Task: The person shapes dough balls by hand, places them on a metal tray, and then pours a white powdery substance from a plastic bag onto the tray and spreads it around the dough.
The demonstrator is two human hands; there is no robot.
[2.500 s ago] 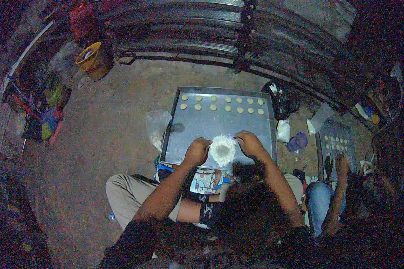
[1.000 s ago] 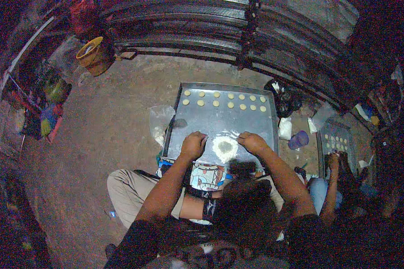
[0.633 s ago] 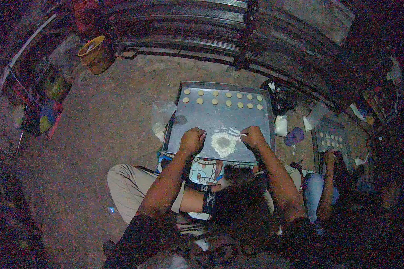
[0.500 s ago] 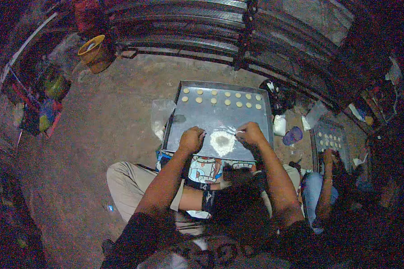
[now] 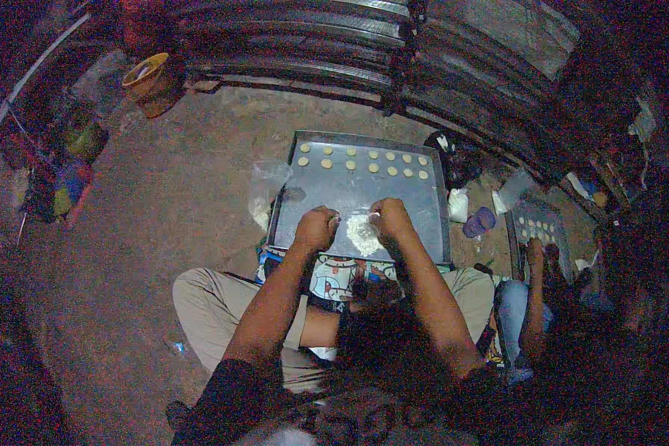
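Note:
A large grey metal baking tray (image 5: 327, 195) lies before me, with two rows of small pale dough rounds (image 5: 372, 155) along its far side. Toward its near edge is a patch of white flour (image 5: 362, 236). My left hand (image 5: 317, 228) is closed just left of the flour, its fingertips pinched together; whatever they hold is too small to name. Over the flour's right edge, my right hand (image 5: 392, 221) is closed too, with something small and whitish at its fingertips that I cannot make out. The two hands are apart.
Patterned cloth or packaging (image 5: 336, 276) shows under the tray's near edge. To the right are a white bag (image 5: 459, 205), purple containers (image 5: 480, 221) and another person's hand (image 5: 535, 251) at a second tray of rounds (image 5: 565, 232). A yellow bucket (image 5: 150, 88) stands far left, near dark metal racks (image 5: 297, 52).
My right hand has moved left, closer to my left hand and partly over the flour. My left hand stays in nearly the same place. The view has shifted slightly.

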